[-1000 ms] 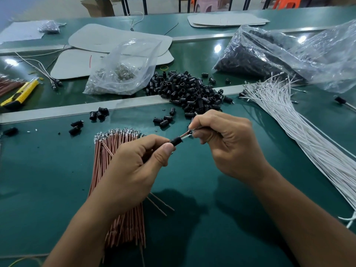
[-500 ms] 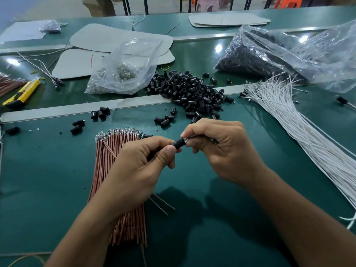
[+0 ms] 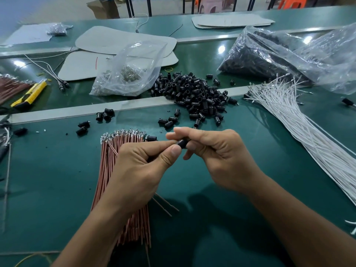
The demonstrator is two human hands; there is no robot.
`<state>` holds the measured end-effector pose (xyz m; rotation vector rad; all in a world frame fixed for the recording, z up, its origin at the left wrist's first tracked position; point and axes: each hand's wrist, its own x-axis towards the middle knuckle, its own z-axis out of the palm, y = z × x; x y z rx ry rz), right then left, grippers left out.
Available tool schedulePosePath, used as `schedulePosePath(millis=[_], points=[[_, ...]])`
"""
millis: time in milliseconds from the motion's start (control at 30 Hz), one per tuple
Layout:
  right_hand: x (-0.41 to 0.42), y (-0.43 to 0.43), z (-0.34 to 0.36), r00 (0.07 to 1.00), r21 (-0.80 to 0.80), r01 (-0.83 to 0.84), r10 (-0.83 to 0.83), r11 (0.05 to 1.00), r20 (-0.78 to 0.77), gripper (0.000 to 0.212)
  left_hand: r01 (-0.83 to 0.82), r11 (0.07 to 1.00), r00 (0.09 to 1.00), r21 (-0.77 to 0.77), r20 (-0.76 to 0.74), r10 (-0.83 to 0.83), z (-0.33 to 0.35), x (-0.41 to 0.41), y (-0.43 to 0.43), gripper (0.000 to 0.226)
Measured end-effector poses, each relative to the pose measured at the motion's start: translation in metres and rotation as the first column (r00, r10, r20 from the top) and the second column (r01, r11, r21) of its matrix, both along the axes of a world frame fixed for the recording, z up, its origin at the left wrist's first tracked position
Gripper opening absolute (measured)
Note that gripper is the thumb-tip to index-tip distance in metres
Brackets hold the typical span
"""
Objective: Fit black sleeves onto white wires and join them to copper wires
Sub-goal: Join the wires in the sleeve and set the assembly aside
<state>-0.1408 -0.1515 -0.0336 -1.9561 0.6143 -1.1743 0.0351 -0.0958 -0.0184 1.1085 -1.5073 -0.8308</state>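
Tight grip from both hands on one black sleeve, held just above the tabletop: the left hand pinches one end between thumb and forefinger, and the right hand curls its fingers round the other. No bare terminal shows between them, so the joining step looks nearly done. The next move probably calls for a firm seating push. Copper wires lie beneath the left hand; white wires fan out at right.
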Motion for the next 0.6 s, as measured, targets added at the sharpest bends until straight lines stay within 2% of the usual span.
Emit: schedulePosePath(millis=[67, 167, 267, 400, 500, 600], points=[[0.001, 0.002, 0.001, 0.998, 0.101, -0.049, 0.044, 0.994, 0.052, 0.037, -0.004, 0.999, 0.999, -0.038, 0.033, 0.006, 0.000, -0.003, 0.000, 0.020], [0.005, 0.004, 0.002, 0.983, 0.193, -0.043, 0.007, 0.980, 0.184, 0.034, -0.009, 0.996, 0.996, -0.090, 0.090, 0.017, 0.002, -0.008, 0.000, 0.019], [0.012, 0.009, 0.001, 0.945, 0.261, -0.040, -0.048, 0.964, 0.322, 0.021, -0.023, 0.994, 0.999, -0.103, 0.023, 0.026, 0.003, -0.013, 0.001, 0.018], [0.020, 0.016, 0.000, 0.888, 0.305, -0.048, -0.099, 0.951, 0.450, 0.022, -0.020, 0.991, 0.998, -0.135, -0.063, 0.011, 0.007, -0.020, 0.004, 0.019], [0.021, 0.018, 0.000, 0.883, 0.316, -0.052, -0.105, 0.947, 0.458, 0.023, -0.034, 0.993, 0.995, -0.117, -0.102, 0.022, 0.009, -0.020, 0.005, 0.018], [0.020, 0.016, 0.002, 0.912, 0.332, -0.081, -0.065, 0.940, 0.406, 0.026, -0.143, 0.984, 0.990, -0.109, -0.021, 0.142, 0.006, -0.020, 0.005, 0.016]])
